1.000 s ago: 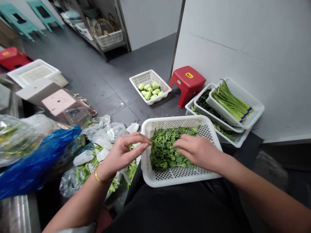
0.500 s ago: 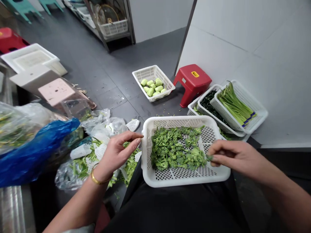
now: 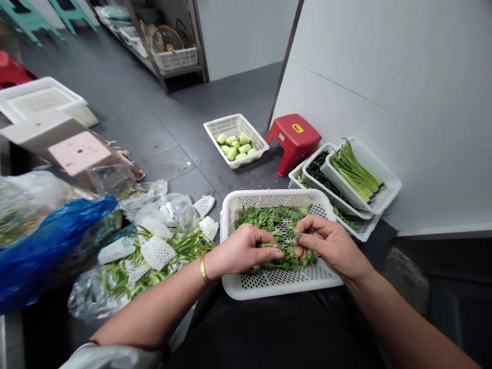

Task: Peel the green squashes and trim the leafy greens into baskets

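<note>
Green florets (image 3: 261, 218) lie loose in a white basket (image 3: 282, 294) over a dark-clad lap (image 3: 284, 328). Right hand (image 3: 332, 248) pinches a green scrap (image 3: 298, 236); left hand (image 3: 246, 251) curls above the florets, its grip I cannot tell. Around: grey tiled floor (image 3: 154, 133), pale-green vegetables (image 3: 232, 146), red stool (image 3: 295, 134), pale wall (image 3: 384, 66).

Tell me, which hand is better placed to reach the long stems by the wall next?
Probably the right hand: it is nearer the long stems, though it pinches a green bit.
</note>
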Demonstrator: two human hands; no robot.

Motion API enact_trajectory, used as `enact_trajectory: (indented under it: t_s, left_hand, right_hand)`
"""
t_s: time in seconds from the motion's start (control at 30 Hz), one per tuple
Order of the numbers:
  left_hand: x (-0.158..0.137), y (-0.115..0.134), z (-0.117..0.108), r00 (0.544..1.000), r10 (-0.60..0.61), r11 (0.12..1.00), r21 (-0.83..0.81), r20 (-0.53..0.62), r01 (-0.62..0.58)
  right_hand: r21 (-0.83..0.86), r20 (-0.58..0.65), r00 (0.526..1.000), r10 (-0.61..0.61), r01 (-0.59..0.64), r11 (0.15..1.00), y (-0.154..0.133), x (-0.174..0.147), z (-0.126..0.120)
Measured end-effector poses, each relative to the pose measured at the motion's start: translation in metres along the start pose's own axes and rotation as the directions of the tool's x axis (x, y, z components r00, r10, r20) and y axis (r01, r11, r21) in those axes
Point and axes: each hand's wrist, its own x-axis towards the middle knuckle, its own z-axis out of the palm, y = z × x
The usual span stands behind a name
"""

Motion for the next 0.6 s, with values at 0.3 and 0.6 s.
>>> enact_trajectory:
  t_s: [0.3, 0.6]
  left_hand:
    - [-0.002, 0.003, -0.002, 0.997, 0.05, 0.832, 0.554, -0.063, -0.006]
    - [-0.015, -0.022, -0.041, 0.77, 0.337, 0.789, 0.609, -0.542, 0.083]
  right_hand:
    - [-0.312, 0.005, 0.993, -0.114, 0.11, 0.944, -0.018, -0.035, -0.016]
    - [-0.885, 0.001, 1.0, -0.004, 0.002, 0.465, 0.02, -0.101, -0.091]
